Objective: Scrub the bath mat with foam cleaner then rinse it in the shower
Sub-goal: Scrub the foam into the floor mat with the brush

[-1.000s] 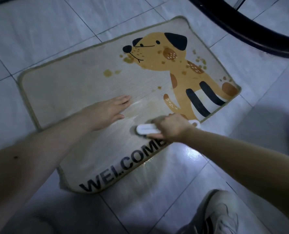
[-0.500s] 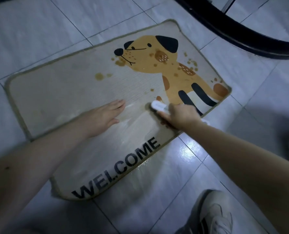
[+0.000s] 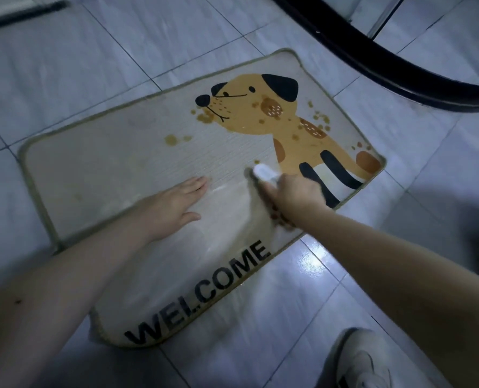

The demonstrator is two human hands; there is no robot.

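Head view. We list: one beige bath mat (image 3: pixel 115 169), dog print and "WELCOME" lettering, flat on the tiled floor (image 3: pixel 98 60). Our left hand (image 3: pixel 174 204), fingers straight and together, lies palm-down on the mat's middle. Our right hand (image 3: pixel 294 196), fingers curled round a white brush (image 3: pixel 264 172), holds it on the mat, just beyond the left fingertips and beside the dog's striped legs. One white shoe (image 3: pixel 361 362) lies near the right forearm.
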